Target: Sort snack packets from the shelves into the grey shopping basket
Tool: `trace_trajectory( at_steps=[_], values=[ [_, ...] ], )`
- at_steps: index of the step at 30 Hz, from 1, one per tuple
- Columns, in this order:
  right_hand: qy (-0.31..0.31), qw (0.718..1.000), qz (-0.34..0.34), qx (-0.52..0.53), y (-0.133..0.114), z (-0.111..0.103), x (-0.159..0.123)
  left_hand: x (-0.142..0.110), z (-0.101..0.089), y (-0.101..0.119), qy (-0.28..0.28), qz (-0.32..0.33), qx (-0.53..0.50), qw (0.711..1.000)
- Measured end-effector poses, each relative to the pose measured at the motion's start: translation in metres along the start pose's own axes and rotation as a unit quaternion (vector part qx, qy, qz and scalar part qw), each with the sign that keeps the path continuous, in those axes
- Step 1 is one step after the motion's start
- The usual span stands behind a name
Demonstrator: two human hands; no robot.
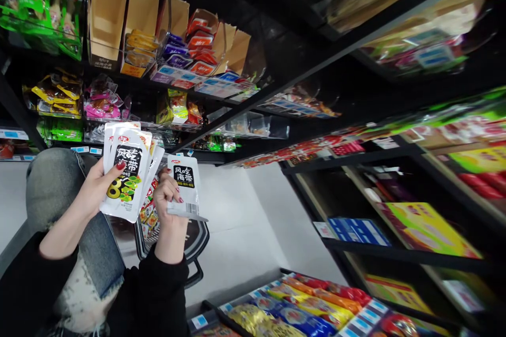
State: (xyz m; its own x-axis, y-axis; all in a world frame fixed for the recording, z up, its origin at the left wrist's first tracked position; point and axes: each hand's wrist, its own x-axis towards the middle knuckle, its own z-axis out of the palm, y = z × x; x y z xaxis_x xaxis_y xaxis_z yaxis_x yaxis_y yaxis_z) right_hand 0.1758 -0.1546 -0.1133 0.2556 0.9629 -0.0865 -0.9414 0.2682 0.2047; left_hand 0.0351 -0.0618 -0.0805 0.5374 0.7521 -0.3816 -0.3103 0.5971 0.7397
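Observation:
My left hand (98,181) grips a small stack of white snack packets (128,179), the thumb with red nail pressed on the front one. That packet has a black label and a picture of green and yellow food. Just to the right, my right hand (168,195) is closed on another white snack packet (185,181), held upright with a black label at the top and a barcode low down. Below and behind the hands stands a dark basket (201,237) with a handle, holding several colourful small packets (150,216), partly hidden by my hands.
Ahead are black shelves with open cardboard boxes (108,10), green bags (43,10) and pink packets (103,102). A slanting shelf post (253,100) crosses the view. Blurred shelves with a yellow box (430,226) stand at right; bagged snacks (292,308) lie at the bottom. My jeans-clad knee (51,179) is at left.

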Motion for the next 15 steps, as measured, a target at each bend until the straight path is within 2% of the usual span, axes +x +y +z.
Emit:
trace_trajectory(
  at_steps=[6,9,12,13,15],
  values=[
    [-0.022,0.999,-0.041,-0.028,0.006,0.003,0.0,-0.001,0.002,0.001,-0.009,0.006,-0.004,1.0],
    [-0.085,0.989,-0.048,-0.114,0.012,0.005,-0.004,-0.001,0.0,0.001,-0.017,0.008,0.005,1.0],
    [-0.174,0.951,-0.027,-0.254,0.013,0.004,-0.008,-0.002,-0.002,0.001,-0.034,0.021,0.019,0.999],
    [-0.175,0.936,-0.03,-0.304,0.013,0.004,-0.008,-0.002,-0.003,0.001,-0.041,0.022,0.02,0.999],
    [-0.114,0.905,-0.062,-0.406,0.011,0.005,-0.006,-0.003,-0.004,0.001,-0.056,0.012,0.013,0.998]
  ],
)
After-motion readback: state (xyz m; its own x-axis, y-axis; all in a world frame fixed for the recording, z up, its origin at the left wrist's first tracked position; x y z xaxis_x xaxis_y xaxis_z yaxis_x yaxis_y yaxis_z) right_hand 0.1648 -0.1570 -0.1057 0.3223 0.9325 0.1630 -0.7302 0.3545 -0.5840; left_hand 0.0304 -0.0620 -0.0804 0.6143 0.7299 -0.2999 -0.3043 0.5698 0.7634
